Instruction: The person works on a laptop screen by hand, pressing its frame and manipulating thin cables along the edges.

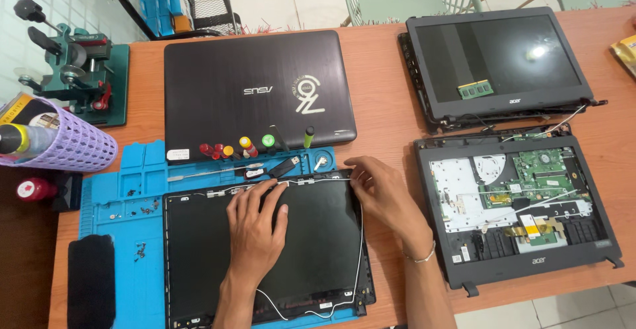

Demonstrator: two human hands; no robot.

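The left hand [255, 226] lies flat and open on the black screen panel [318, 249], which rests on the blue mat [126, 203] on the worktop [377, 130]. The right hand [381, 193] pinches the white cable [360, 236] at the panel's top right corner.

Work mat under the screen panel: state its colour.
Blue work mat, seen in the head view.

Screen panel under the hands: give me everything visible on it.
The screen panel lies flat, black and glossy, on the blue mat. A thin white cable runs along its top and right edges, looping at the bottom. The left hand rests flat on it; the right hand touches its top right corner.
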